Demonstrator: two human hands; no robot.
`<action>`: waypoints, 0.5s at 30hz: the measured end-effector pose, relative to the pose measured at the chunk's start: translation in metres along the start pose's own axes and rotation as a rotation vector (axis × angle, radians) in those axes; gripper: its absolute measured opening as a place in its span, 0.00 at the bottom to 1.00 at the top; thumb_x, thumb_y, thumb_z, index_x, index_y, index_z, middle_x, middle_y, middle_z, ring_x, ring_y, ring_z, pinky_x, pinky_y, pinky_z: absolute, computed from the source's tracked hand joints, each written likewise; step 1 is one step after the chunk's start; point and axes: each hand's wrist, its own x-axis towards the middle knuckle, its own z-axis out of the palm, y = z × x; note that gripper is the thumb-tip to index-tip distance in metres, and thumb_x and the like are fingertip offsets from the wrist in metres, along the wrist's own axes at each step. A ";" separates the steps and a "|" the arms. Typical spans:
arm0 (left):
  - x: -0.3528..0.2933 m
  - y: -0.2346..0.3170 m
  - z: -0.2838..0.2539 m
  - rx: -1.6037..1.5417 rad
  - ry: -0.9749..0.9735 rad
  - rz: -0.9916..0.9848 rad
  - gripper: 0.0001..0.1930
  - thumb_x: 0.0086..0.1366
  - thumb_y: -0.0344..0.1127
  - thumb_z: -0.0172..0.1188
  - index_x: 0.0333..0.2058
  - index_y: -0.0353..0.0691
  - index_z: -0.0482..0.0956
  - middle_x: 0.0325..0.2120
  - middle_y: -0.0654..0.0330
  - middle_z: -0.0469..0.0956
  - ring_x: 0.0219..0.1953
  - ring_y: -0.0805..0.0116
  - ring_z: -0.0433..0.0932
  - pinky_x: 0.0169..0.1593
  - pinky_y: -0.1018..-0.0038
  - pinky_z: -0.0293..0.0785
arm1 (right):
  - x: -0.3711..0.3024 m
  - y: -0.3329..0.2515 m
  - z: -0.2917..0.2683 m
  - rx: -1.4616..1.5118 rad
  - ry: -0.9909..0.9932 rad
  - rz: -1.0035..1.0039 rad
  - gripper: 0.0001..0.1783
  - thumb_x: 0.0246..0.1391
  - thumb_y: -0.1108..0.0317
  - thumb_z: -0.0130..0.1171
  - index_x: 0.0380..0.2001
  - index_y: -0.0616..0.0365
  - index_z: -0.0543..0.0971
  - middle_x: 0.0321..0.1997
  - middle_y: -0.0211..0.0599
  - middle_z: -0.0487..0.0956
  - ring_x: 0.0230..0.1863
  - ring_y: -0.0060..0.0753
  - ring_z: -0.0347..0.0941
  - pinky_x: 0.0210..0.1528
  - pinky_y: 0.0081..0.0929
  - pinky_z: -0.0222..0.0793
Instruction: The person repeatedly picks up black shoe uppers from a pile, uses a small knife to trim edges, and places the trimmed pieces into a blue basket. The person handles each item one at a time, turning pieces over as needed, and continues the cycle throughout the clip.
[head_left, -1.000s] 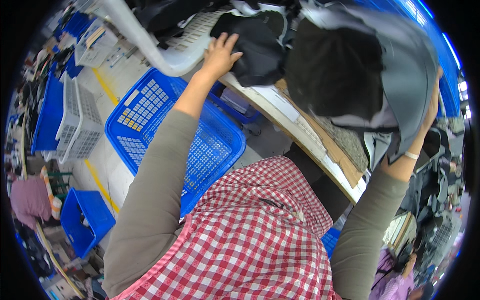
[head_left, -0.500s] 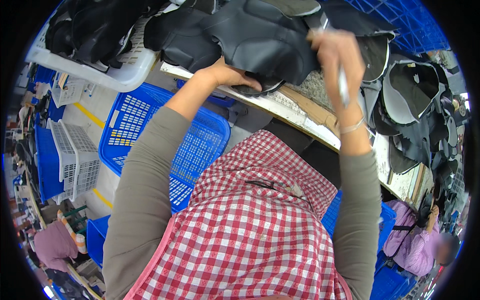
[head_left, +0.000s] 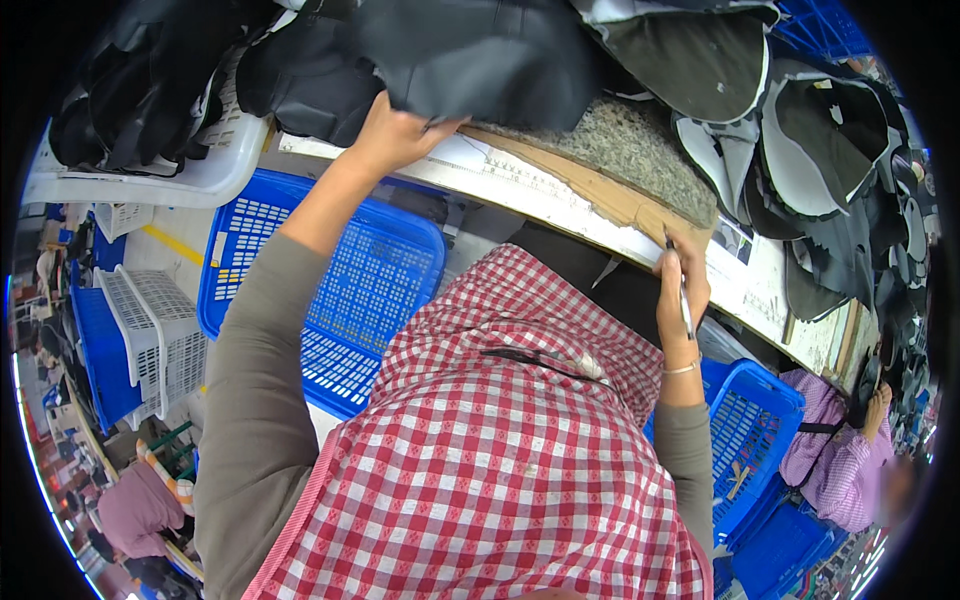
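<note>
My left hand [head_left: 398, 138] grips the near edge of a large, smooth black leather-like piece [head_left: 480, 65], its fingers partly hidden under it. The piece is lifted and curved over the far side of the bench. My right hand [head_left: 686, 280] is closed around a slim, light-coloured pen [head_left: 685, 305] with a dark tip, by the bench's front edge. The tip points away from me, beside a worn wooden strip [head_left: 610, 195]. Another black piece [head_left: 310, 85] lies left of my left hand. Grey-backed, white-edged cut pieces [head_left: 690, 60] lie at the far right.
A speckled stone slab [head_left: 630, 150] sits on the white bench [head_left: 745, 275]. A white crate [head_left: 215, 165] of black pieces stands at the far left. Below are a blue basket [head_left: 375, 270] and another blue basket [head_left: 750, 410]. A person in pink check [head_left: 840, 480] works at right.
My right hand has come down from above the black pieces to the bench's front edge, pen still held. My left hand has moved left and away from me with the black piece.
</note>
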 end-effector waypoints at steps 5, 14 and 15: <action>0.051 0.055 0.089 0.284 -0.127 -0.172 0.16 0.71 0.48 0.60 0.45 0.43 0.87 0.44 0.55 0.86 0.43 0.57 0.85 0.49 0.58 0.80 | 0.052 -0.027 0.050 0.225 -0.035 -0.236 0.12 0.64 0.70 0.62 0.48 0.61 0.74 0.40 0.33 0.80 0.36 0.18 0.74 0.41 0.18 0.70; 0.081 0.008 0.073 -0.095 -0.239 -0.456 0.18 0.72 0.49 0.57 0.49 0.43 0.84 0.49 0.56 0.82 0.48 0.56 0.81 0.53 0.55 0.75 | 0.122 -0.035 0.095 0.318 -0.223 -0.074 0.11 0.61 0.64 0.69 0.33 0.59 0.79 0.29 0.25 0.80 0.31 0.13 0.71 0.35 0.16 0.68; 0.085 0.006 0.069 -0.120 -0.250 -0.496 0.18 0.72 0.49 0.56 0.50 0.44 0.83 0.49 0.56 0.82 0.49 0.56 0.80 0.54 0.55 0.74 | 0.126 -0.031 0.098 0.356 -0.215 -0.073 0.11 0.61 0.64 0.68 0.34 0.60 0.79 0.29 0.25 0.80 0.31 0.13 0.71 0.35 0.16 0.68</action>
